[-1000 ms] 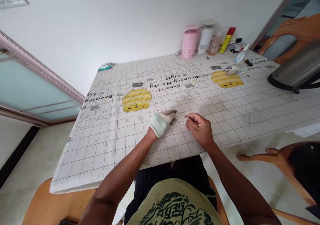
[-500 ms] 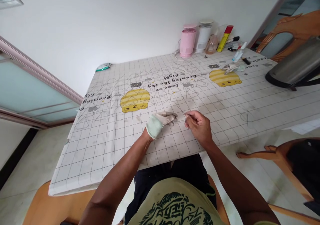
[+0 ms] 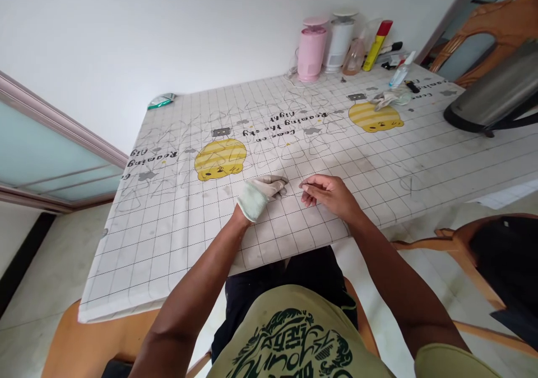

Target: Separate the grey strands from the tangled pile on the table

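Note:
My left hand wears a pale glove with a light green cuff. Its fingers are pinched together just above the table. To its right, my bare right hand pinches thumb against forefinger. A small gap separates the fingertips of both hands. What they grip looks like a thin wire, very faint between and above the fingers; its exact shape is hard to make out. Many thin bent wire loops lie across the tablecloth beyond my hands. Another thin wire piece lies to the right.
The table has a white checked cloth with yellow bear prints. At the back stand a pink device, a white one, a bottle and a yellow-red can. A glove and a steel kettle are right; a green-white packet is left.
The view has shifted slightly, so table and hands sit higher and further left. My right hand has turned a little, its forefinger lying flatter. Both hands stay pinched and close together.

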`<state>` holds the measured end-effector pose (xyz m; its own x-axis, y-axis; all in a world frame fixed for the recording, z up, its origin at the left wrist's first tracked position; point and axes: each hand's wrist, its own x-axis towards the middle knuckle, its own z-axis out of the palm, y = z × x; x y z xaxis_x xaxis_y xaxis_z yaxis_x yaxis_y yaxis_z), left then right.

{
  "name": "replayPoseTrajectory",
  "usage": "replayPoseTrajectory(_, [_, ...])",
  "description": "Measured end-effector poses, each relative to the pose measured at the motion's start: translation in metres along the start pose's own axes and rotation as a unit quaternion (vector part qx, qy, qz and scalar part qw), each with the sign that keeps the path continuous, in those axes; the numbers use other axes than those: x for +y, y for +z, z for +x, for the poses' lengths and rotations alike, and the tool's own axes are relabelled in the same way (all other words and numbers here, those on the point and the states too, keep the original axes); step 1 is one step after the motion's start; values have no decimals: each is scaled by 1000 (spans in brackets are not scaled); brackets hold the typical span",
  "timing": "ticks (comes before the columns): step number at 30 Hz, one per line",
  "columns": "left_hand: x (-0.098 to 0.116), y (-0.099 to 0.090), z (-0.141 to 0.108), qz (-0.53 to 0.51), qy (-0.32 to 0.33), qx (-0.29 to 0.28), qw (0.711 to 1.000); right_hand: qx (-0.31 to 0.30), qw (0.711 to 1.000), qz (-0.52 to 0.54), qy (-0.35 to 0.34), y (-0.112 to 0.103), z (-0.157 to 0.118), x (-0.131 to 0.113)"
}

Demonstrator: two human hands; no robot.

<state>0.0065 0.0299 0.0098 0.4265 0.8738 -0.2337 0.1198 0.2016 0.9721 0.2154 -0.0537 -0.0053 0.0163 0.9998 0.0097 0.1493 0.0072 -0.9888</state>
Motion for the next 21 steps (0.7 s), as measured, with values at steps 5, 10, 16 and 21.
replayPoseTrajectory(5, [1,-3,-1,23,11,-1,1000,-21,998,48,19,-2,3,-3])
replayPoseTrajectory(10, [-4,-3,-4,32,21,-44,998,-13,999,43,8,4,6,-3])
replayPoseTrajectory(16, [-16,3,-6,-64,20,-126,990,-13,999,31,-12,6,10,-4])
replayPoseTrajectory(21, [-12,10,-11,-113,0,-116,987,-1,999,-28,-23,5,9,-8])
